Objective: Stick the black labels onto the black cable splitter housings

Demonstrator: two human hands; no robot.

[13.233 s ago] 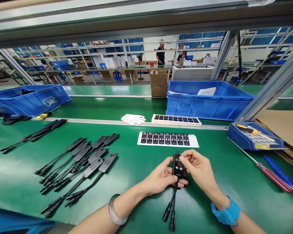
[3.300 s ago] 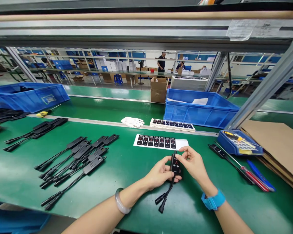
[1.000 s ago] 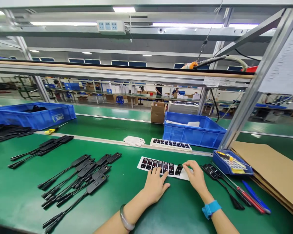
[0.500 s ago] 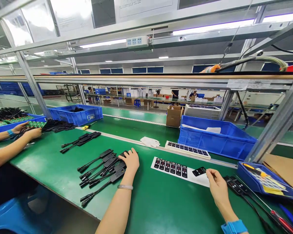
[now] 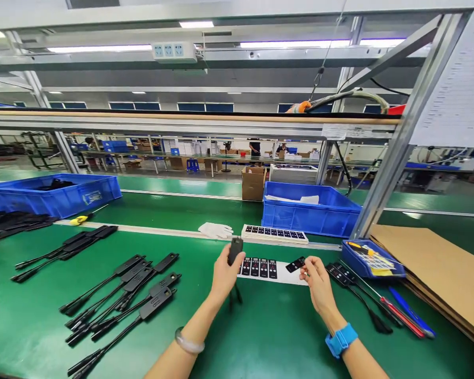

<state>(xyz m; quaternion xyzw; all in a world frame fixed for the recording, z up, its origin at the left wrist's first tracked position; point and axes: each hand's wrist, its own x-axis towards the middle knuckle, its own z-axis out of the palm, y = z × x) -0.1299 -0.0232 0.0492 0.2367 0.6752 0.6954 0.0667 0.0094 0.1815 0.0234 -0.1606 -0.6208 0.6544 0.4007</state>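
My left hand point(image 5: 221, 275) is closed around a small black cabled controller point(image 5: 235, 250), raised above the table with its cable ends hanging below. Between the thumb and fingers of my right hand point(image 5: 317, 279) is a black label sticker point(image 5: 295, 265), tilted over the white backing sheet point(image 5: 286, 277). Several more black labels point(image 5: 264, 268) stand in a row on that sheet, partly hidden by my left hand. To the left lies a group of black cabled controllers point(image 5: 157, 303). Beyond my right hand, two controllers with labelled faces point(image 5: 342, 273) rest side by side.
Behind the sheet are a stack of label sheets point(image 5: 274, 234), a white glove point(image 5: 215, 230) and a large blue bin point(image 5: 312, 216). On the right are a small blue tray point(image 5: 373, 258), a red screwdriver point(image 5: 403, 316) and cardboard point(image 5: 430, 258). Another blue bin point(image 5: 55, 197) stands left.
My left hand has picked a controller from the group and carried it right, to the label sheet. My right hand still holds the sticker. The view has turned right; the neighbouring person's arms are gone.
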